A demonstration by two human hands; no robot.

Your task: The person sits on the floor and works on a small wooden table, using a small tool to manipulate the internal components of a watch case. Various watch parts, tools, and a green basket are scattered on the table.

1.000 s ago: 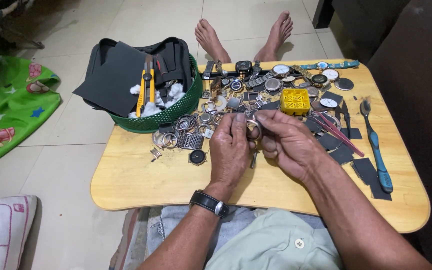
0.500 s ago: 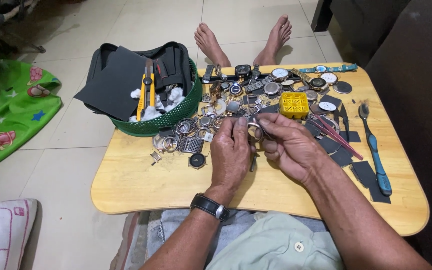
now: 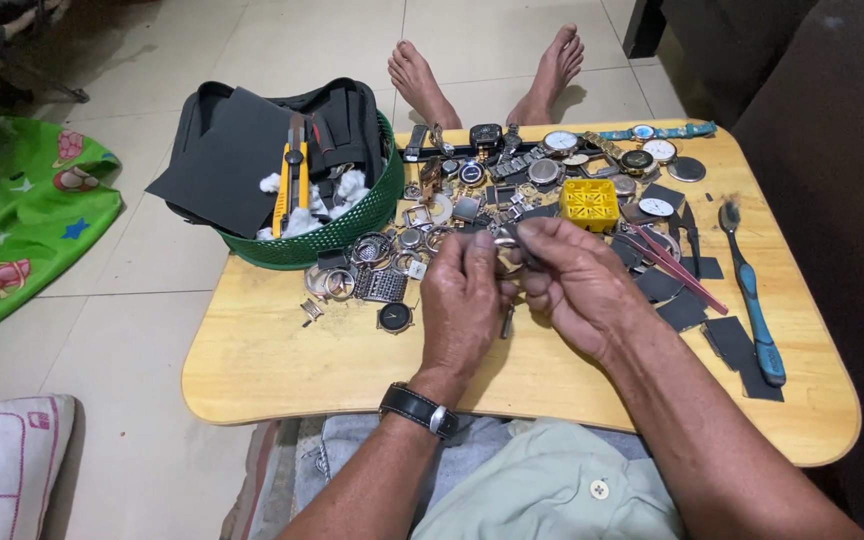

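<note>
Over the low wooden table (image 3: 282, 370), among scattered watch parts.
Left hand (image 3: 464, 300) and right hand (image 3: 577, 285) brought together, fingertips pinched on a small metal watch part (image 3: 505, 238), just in front of yellow plastic block (image 3: 589, 203); green basket (image 3: 352, 225) near, blue toothbrush (image 3: 752, 300) well apart.

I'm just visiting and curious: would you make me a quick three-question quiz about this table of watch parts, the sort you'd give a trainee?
1. True or false: both hands meet over a small metal watch part.
2. Which wrist wears the black-strapped wristwatch? A) left B) right
3. What colour is the small square box beyond the right hand?

Key:
1. True; the left hand and the right hand pinch it together above the wooden table.
2. A.
3. Yellow; it sits among the loose watches, right of the green basket.
</note>
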